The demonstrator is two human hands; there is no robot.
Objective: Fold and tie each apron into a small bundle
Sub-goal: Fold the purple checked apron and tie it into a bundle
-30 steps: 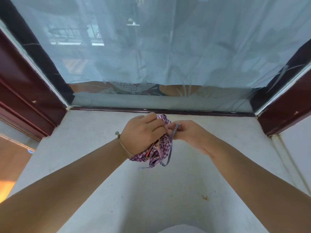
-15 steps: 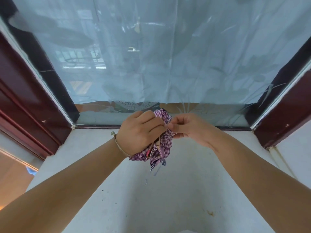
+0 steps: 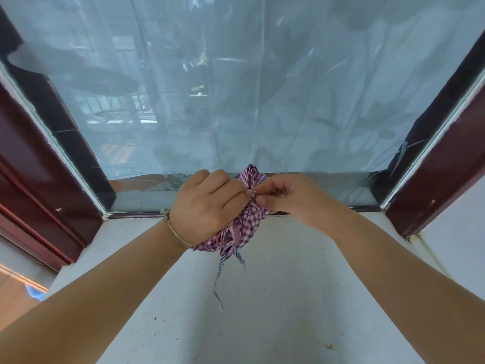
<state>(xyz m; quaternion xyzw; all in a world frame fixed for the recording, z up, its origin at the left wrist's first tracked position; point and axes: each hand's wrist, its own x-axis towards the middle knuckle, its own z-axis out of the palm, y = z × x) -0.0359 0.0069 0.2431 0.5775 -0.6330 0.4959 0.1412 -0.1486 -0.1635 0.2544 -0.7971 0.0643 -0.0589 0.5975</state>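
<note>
Gripping the bunched apron (image 3: 249,222) in the left hand (image 3: 207,206), right hand (image 3: 291,199) pinching the cloth near the top; risks unravelling through the loose string (image 3: 219,279) dangling below, untied.

Soft daylight, wide-angle view
Light filters through the curtained window (image 3: 262,88); edges bow outward, shadows stay faint, focus sharp.

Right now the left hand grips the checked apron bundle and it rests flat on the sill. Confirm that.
Not quite. The left hand does grip the apron bundle, but the head view shows it held up above the sill, its striped tie dangling free.
</note>
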